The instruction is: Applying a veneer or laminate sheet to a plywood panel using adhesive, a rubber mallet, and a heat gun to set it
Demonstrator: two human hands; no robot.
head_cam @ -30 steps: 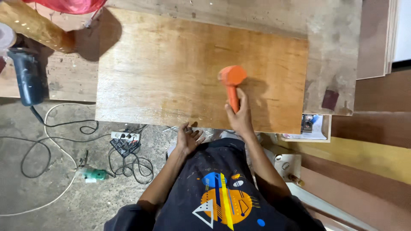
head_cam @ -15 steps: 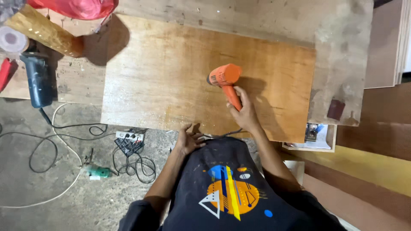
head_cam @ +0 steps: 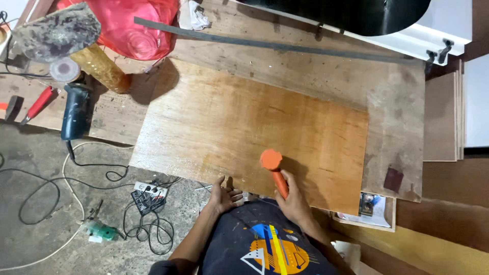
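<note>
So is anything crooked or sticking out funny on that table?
Yes. The plywood sheet lies askew on the bench, and its near edge hangs out past the bench over the floor. The left hand rests on that overhanging edge, and the right hand holds an orange tool on the sheet.

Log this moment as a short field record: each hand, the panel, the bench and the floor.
right hand: grips the orange tool by its handle, head over the plywood panel
left hand: open, fingers on the panel's near edge
bench: blue angle grinder, red-handled tool, metal strip
floor: power strip, cables
</note>
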